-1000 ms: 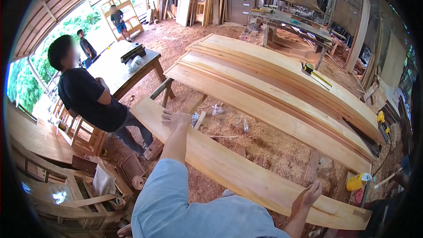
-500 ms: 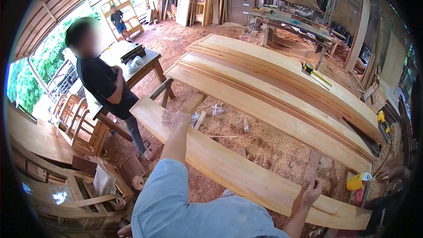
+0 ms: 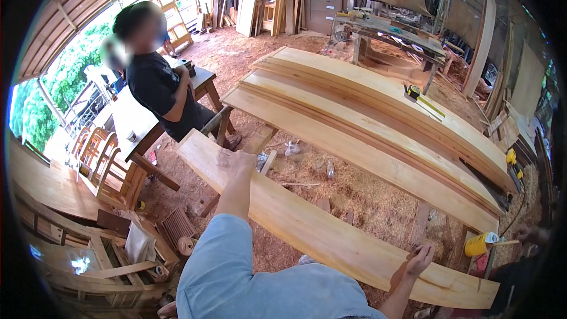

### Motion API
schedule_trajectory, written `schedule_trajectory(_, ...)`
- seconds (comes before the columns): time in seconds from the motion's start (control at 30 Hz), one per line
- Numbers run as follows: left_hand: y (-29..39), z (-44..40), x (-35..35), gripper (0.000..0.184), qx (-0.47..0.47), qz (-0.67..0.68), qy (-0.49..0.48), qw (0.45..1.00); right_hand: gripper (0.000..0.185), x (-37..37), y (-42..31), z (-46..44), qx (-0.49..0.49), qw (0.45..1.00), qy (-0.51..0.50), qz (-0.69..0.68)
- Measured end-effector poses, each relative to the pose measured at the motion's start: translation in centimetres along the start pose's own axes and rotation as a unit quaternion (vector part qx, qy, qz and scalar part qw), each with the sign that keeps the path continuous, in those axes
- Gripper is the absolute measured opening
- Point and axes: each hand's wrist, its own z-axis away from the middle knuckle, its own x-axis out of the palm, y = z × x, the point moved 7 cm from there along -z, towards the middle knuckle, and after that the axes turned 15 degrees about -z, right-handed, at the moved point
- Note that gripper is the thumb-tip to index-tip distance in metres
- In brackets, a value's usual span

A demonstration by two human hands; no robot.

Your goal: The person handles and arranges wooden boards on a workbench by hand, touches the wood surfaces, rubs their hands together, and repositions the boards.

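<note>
A long, pale wooden plank [image 3: 307, 223] lies in front of me, running from upper left to lower right. My left hand [image 3: 237, 162] is on its far-left part, touching the face near the far edge. Its fingers are smeared, so their pose is unclear. My right hand [image 3: 420, 258] is over the plank's right part with fingers curled together; whatever they may hold is hidden. A yellow glue bottle [image 3: 479, 244] stands just right of that hand. At the right edge, another person's hand [image 3: 534, 235] holds a thin wooden stick [image 3: 507, 243].
Stacked boards [image 3: 354, 118] lie beyond the plank, bearing a tape measure [image 3: 413, 90]. A yellow-handled tool [image 3: 515, 162] sits at their right end. A co-worker [image 3: 156, 85] stands at the left by a table [image 3: 133, 121]. Wooden chair frames [image 3: 97, 159] stand below. Shavings cover the floor.
The co-worker at left has moved rightward, closer to the plank's far end, and another person shows behind. The plank has shifted slightly right. The stick now shows beside the bottle.
</note>
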Motion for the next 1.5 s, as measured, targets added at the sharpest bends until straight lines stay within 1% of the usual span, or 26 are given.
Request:
schedule_trajectory(0.07,0.3,-1.7,1.7,0.062,0.016,0.013,0.007,1.0,0.032,0.1,-0.2,0.1,0.012,1.0,-0.004,-0.002)
schedule_trajectory(0.1,0.3,-0.6,0.7,0.062,0.023,0.004,-0.014,1.0,0.033,0.4,-0.5,0.2,0.025,1.0,-0.012,0.004)
schedule_trajectory(0.17,0.2,3.7,-4.0,0.062,0.031,-0.006,-0.035,0.999,0.035,0.4,-0.2,0.2,0.038,0.999,-0.02,0.01)
schedule_trajectory(0.2,-0.2,7.2,-7.9,0.062,0.019,-0.014,-0.02,1.0,0.034,0.0,0.5,0.1,0.043,0.999,-0.023,0.022)
schedule_trajectory(0.23,-0.4,8.9,-9.9,0.062,0.008,-0.022,-0.005,1.0,0.034,-0.3,0.9,0.1,0.048,0.998,-0.026,0.035)
schedule_trajectory(0.27,-0.3,8.5,-9.4,0.062,0.008,-0.022,-0.005,1.0,0.034,-0.1,0.9,0.1,0.048,0.998,-0.026,0.035)
schedule_trajectory(0.33,-0.1,7.7,-8.5,0.061,0.005,-0.017,-0.002,1.0,0.029,0.4,-0.2,0.1,-0.001,0.994,-0.014,0.106)
schedule_trajectory(0.47,-0.1,7.0,-7.6,0.059,-0.001,-0.016,0.005,1.0,0.022,0.2,-0.1,0.0,-0.035,0.993,-0.009,0.116)
schedule_trajectory(0.53,-0.3,7.1,-7.7,0.058,-0.003,-0.013,0.005,1.0,0.017,0.1,-0.2,-0.1,-0.063,0.986,-0.016,0.152)
schedule_trajectory(0.67,-0.4,7.0,-7.6,0.057,-0.003,-0.01,0.004,1.0,0.015,0.0,0.1,0.0,-0.027,0.991,-0.003,0.128)
schedule_trajectory(0.73,-0.3,6.8,-7.4,0.058,-0.007,-0.016,0.004,1.0,0.013,1.2,-1.6,0.2,-0.04,0.991,-0.009,0.128)
schedule_trajectory(0.87,-0.2,6.7,-7.3,0.058,-0.01,-0.018,0.001,1.0,0.013,1.4,-1.9,0.3,-0.044,0.993,-0.008,0.112)
schedule_trajectory(0.93,-0.2,6.7,-7.3,0.059,-0.012,-0.02,-0.002,1.0,0.015,1.0,-1.5,0.1,-0.074,0.986,-0.018,0.147)
schedule_trajectory(1.07,-0.2,6.6,-7.2,0.059,-0.016,-0.02,-0.004,1.0,0.016,1.1,-1.4,0.2,-0.072,0.988,-0.02,0.133)
schedule_trajectory(1.13,-0.2,6.4,-6.9,0.059,-0.015,-0.022,-0.001,1.0,0.017,1.6,-1.4,0.3,-0.003,0.994,-0.032,0.102)
schedule_trajectory(1.33,0.1,6.2,-6.4,0.06,-0.003,-0.012,0.001,1.0,0.018,0.9,-0.1,0.2,0.004,0.997,-0.026,0.076)
schedule_trajectory(1.5,0.7,5.7,-5.7,0.06,0.038,0.03,-0.016,0.999,0.015,0.8,0.0,0.1,0.027,0.995,-0.03,0.086)
